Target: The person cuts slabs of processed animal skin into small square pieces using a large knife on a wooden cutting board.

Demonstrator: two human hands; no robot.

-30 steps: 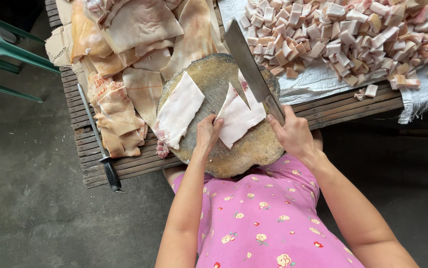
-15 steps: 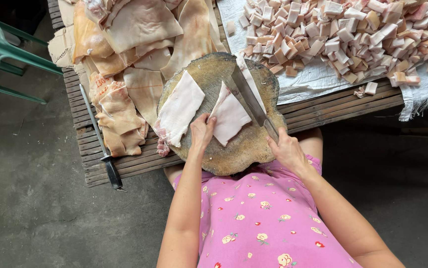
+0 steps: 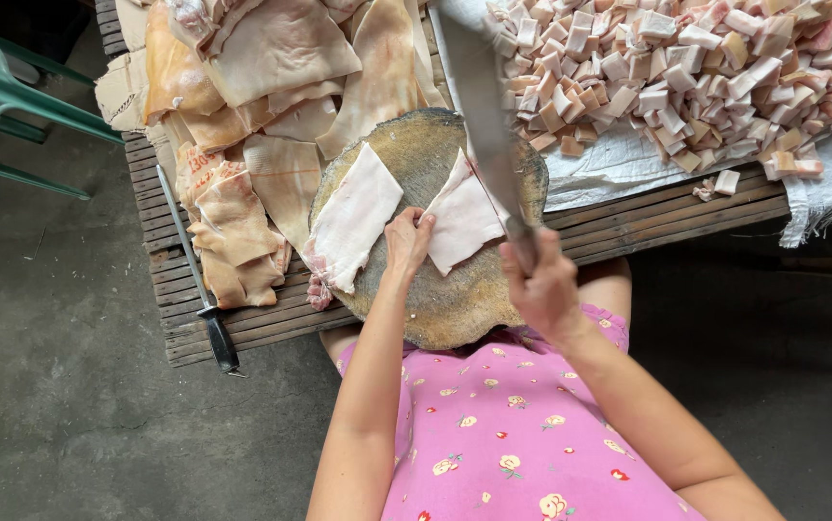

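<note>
Centrally, right hand (image 3: 543, 289): fist clenched round the handle of a cleaver (image 3: 482, 106), lifted above the block. Cleaver: broad blade, blurred, long axis running from the fist up and slightly left, tip pointing away from the person toward the top edge of the view.

Left hand (image 3: 406, 241): fingers bent, pressing on the near edge of a slab (image 3: 462, 217), holding it down on the block; whether it grips or only presses cannot be told. Slab: pale, flat, roughly four-sided, long axis tilted up to the right, lying just left of the blade line.

Second slab (image 3: 353, 220): pale, longer, on the left of the block, overhanging its rim.

Block (image 3: 455, 309): round, worn wood, on a slatted table (image 3: 628, 227).

Skins (image 3: 262, 77): yellowish sheets heaped left and beyond the block.

Cubes (image 3: 686, 68): cut pieces piled on white sacking, right.

Steel (image 3: 194, 270): long rod, black handle toward the person, at the table's left.

Chair (image 3: 1, 106): green, far left.
</note>
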